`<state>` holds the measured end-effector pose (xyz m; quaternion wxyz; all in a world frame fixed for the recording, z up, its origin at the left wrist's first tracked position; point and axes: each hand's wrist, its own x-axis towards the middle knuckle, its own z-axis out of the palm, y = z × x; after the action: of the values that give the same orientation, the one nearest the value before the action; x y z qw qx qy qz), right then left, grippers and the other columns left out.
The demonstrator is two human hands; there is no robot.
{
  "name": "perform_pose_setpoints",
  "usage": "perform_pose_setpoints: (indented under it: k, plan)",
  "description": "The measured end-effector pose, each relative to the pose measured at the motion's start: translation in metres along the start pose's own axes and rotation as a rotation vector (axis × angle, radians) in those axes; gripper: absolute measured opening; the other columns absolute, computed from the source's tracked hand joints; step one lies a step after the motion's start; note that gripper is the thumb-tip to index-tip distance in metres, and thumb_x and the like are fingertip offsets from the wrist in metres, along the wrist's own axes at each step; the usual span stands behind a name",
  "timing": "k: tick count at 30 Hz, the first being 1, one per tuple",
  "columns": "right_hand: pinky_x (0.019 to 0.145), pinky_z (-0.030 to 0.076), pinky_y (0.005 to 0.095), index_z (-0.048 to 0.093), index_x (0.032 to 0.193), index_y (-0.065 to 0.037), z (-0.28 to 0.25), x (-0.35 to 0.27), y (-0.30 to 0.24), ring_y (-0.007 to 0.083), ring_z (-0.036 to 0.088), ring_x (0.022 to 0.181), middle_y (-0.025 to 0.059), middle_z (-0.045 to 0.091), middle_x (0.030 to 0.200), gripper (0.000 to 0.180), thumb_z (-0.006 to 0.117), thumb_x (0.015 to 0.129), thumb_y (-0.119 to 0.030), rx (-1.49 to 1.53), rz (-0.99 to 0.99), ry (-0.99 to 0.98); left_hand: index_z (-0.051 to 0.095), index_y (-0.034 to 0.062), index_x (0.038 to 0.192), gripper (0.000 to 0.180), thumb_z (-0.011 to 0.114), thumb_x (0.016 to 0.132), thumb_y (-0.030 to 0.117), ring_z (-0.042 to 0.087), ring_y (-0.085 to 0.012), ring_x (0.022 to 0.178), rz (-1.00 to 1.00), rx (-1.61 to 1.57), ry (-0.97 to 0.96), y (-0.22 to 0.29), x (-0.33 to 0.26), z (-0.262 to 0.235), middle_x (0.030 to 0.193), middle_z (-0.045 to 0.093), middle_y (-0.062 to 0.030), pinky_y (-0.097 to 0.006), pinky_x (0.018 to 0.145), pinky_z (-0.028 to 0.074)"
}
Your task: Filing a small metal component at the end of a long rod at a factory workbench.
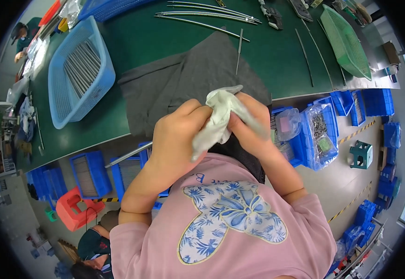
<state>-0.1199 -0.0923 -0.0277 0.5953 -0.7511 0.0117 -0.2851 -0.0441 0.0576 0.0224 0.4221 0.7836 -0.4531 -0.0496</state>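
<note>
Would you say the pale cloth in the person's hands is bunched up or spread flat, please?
Bunched up: the pale cloth is crumpled between the left hand and right hand, its folds sticking out above.

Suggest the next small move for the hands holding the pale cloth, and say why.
Probably slide the cloth a little further along the thin metal rod. Both the left hand and the right hand pinch the bunched cloth above the grey mat, and the rod juts out left from under the left hand, so most of its length lies outside the cloth.
</note>
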Motion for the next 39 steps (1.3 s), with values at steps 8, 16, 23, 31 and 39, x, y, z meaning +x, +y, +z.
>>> perform_pose_setpoints:
  k: [8, 16, 23, 31, 39]
  plan:
    - [0.055, 0.040, 0.0246, 0.061, 0.081, 0.003, 0.003, 0.010, 0.001, 0.0055, 0.050, 0.064, 0.0004, 0.057, 0.068, 0.018, 0.055, 0.093, -0.010, 0.312, 0.244, 0.145, 0.061, 0.0037, 0.084, 0.012, 0.064, 0.076, 0.011, 0.058, -0.0327, 0.060, 0.048, 0.132, -0.043, -0.012, 0.017, 0.009, 0.075, 0.056, -0.0092, -0.040, 0.053, 0.046]
    - [0.061, 0.048, 0.0289, 0.063, 0.100, 0.004, -0.076, 0.059, 0.024, 0.0146, 0.060, 0.069, 0.0073, 0.065, 0.083, 0.024, 0.052, 0.094, -0.016, -0.375, -0.171, 0.807, 0.065, 0.0031, 0.112, 0.031, 0.065, 0.081, 0.009, 0.056, -0.0300, 0.058, 0.202, 0.205, 0.197, 0.009, 0.059, -0.018, 0.067, 0.053, -0.0117, -0.038, 0.053, 0.044]
    - [0.078, 0.052, 0.0374, 0.063, 0.099, -0.005, -0.026, 0.037, 0.034, 0.0281, 0.065, 0.089, 0.0107, 0.065, 0.096, 0.022, 0.061, 0.077, -0.001, -0.599, -0.342, 0.071, 0.043, -0.0070, 0.129, 0.040, 0.041, 0.101, 0.021, 0.027, -0.0059, 0.050, 0.356, -1.223, 0.489, -0.004, 0.096, -0.124, 0.073, 0.041, -0.0002, -0.022, 0.044, 0.022]
    - [0.084, 0.049, 0.0293, 0.051, 0.122, 0.001, 0.027, 0.012, 0.041, 0.0190, 0.060, 0.099, 0.0114, 0.060, 0.112, 0.037, 0.055, 0.085, -0.002, 0.390, -0.037, -0.042, 0.045, -0.0016, 0.130, 0.037, 0.039, 0.103, 0.022, 0.025, -0.0053, 0.047, 0.181, -1.462, 0.642, -0.034, 0.113, -0.071, 0.072, 0.039, 0.0001, -0.020, 0.041, 0.021]
    - [0.071, 0.046, 0.0272, 0.059, 0.104, -0.002, 0.013, 0.026, 0.040, 0.0090, 0.053, 0.082, 0.0012, 0.058, 0.091, 0.018, 0.057, 0.093, -0.016, 0.620, 0.429, -0.257, 0.043, -0.0012, 0.131, 0.036, 0.040, 0.103, 0.021, 0.023, -0.0054, 0.046, 0.091, -1.452, 0.603, -0.028, 0.131, -0.060, 0.071, 0.038, -0.0002, -0.019, 0.040, 0.020]
